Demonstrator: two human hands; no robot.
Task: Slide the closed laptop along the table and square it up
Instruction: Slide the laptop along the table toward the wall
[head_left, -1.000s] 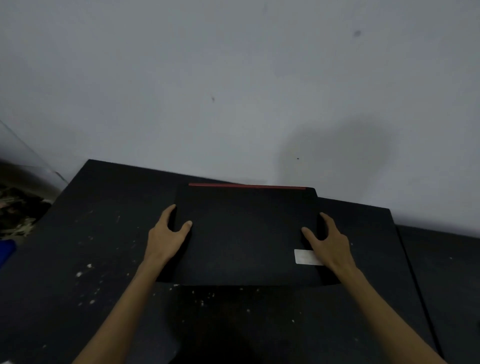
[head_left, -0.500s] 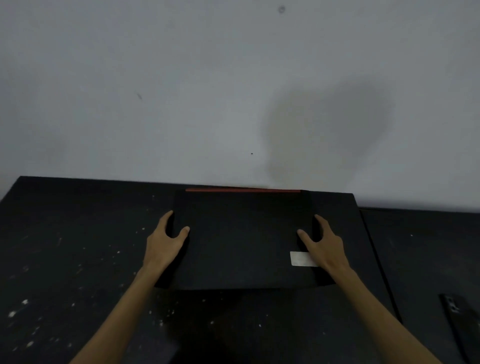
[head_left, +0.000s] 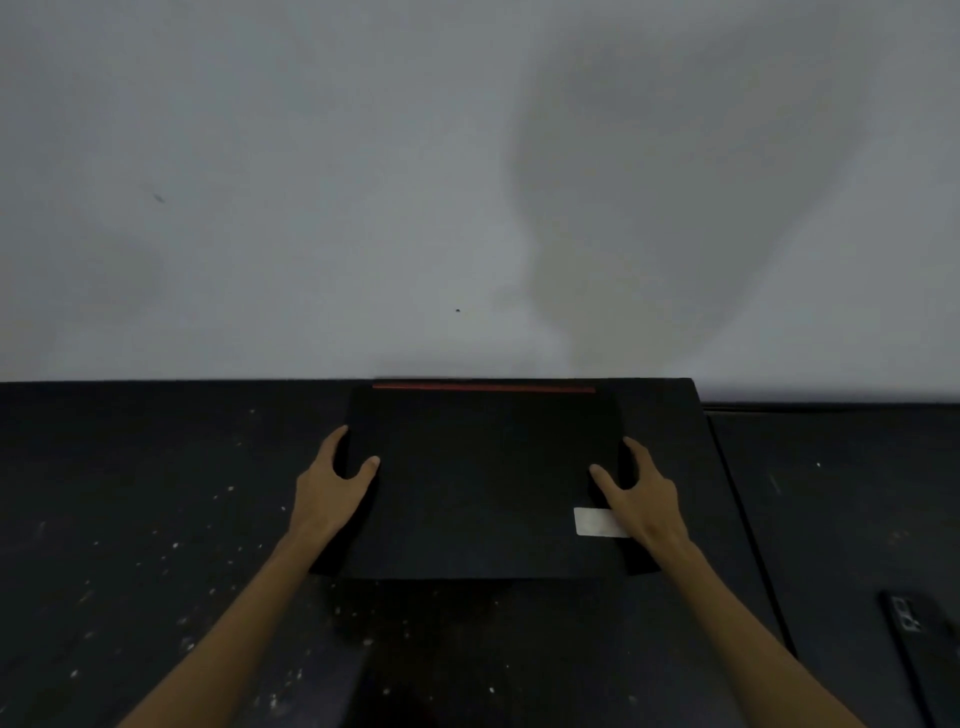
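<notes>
Black closed laptop (head_left: 483, 483) lies flat between both hands: left hand (head_left: 332, 493) and right hand (head_left: 641, 499) clasp its side edges.

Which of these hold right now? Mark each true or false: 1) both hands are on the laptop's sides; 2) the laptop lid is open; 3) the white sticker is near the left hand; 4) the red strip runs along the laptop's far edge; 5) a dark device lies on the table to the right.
1) True: the left hand and right hand grip opposite sides of the laptop.
2) False: it lies closed and flat on the table.
3) False: the white sticker sits by the right hand.
4) True: the red strip lines the edge next to the wall.
5) True: a dark device, seemingly a phone, lies at lower right.
</notes>
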